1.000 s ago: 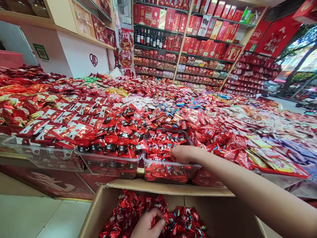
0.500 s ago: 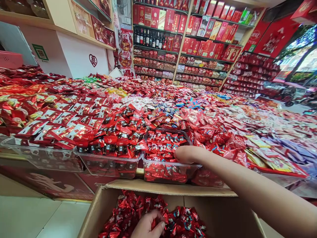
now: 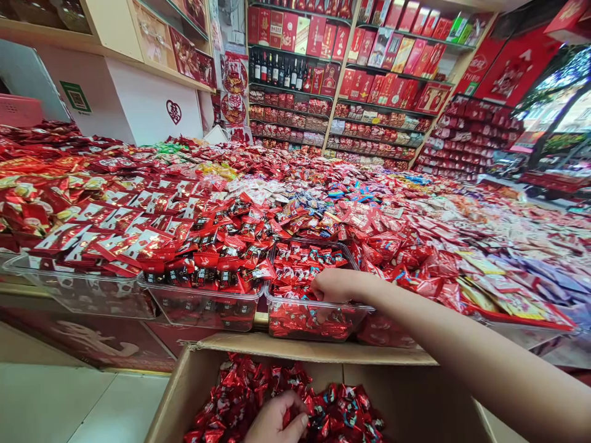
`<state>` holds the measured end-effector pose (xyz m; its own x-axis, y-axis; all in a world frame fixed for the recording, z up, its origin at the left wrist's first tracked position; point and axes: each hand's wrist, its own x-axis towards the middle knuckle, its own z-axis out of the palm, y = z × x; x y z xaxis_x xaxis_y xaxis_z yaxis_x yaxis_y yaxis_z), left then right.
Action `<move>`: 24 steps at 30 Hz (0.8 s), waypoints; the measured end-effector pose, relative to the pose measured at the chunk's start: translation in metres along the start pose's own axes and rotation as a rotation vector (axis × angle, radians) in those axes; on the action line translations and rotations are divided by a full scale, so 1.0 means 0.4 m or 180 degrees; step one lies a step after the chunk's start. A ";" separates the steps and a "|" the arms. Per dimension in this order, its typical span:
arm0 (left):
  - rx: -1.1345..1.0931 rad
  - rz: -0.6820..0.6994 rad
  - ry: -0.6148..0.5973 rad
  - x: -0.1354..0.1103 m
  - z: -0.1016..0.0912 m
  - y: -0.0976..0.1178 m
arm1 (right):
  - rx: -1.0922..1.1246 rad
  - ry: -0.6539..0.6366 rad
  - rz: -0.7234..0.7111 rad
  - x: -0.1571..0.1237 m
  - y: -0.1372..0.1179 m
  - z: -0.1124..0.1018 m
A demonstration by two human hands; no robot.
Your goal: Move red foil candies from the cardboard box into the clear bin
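My right hand (image 3: 339, 286) reaches into a clear plastic bin (image 3: 318, 332) of red wrapped candies (image 3: 295, 271). Its fingers point down among the candies and are mostly hidden; a fingertip shows faintly through the bin's front wall. Below, my left hand (image 3: 279, 418) rests inside an open cardboard box (image 3: 170, 400), on a pile of shiny red wrapped candies (image 3: 346, 409). The left thumb and curled index finger close around a candy at the pile's surface, while the other fingers are hidden.
Neighbouring clear bins, one with black-and-red candies (image 3: 203, 271) and one with white-and-red packets (image 3: 115, 240), line the counter's edge. Candy heaps spread behind them. Shelves (image 3: 339, 80) with bottles and red boxes stand at the back. The box's cardboard flap (image 3: 314, 349) lies just before the bins.
My right hand has shifted slightly left and deeper into the bin, its fingers pressing down near the front wall. My left hand has stayed put in the box.
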<state>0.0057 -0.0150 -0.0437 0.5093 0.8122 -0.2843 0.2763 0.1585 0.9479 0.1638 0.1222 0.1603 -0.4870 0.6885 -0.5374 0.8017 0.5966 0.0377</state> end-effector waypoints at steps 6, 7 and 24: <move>0.0257 0.0071 0.0113 -0.006 -0.005 0.004 | -0.0064 0.0087 0.0077 0.024 -0.004 0.010; 0.0275 0.0070 0.0117 -0.006 -0.006 0.003 | -0.0083 0.0149 0.0112 0.025 -0.002 0.010; 0.0199 0.0011 0.0052 -0.007 -0.009 0.007 | 0.0925 0.0283 -0.0461 0.029 0.008 0.022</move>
<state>0.0023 -0.0148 -0.0396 0.4971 0.8219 -0.2781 0.3251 0.1208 0.9379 0.1637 0.1286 0.1468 -0.6211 0.6460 -0.4436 0.7810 0.5570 -0.2824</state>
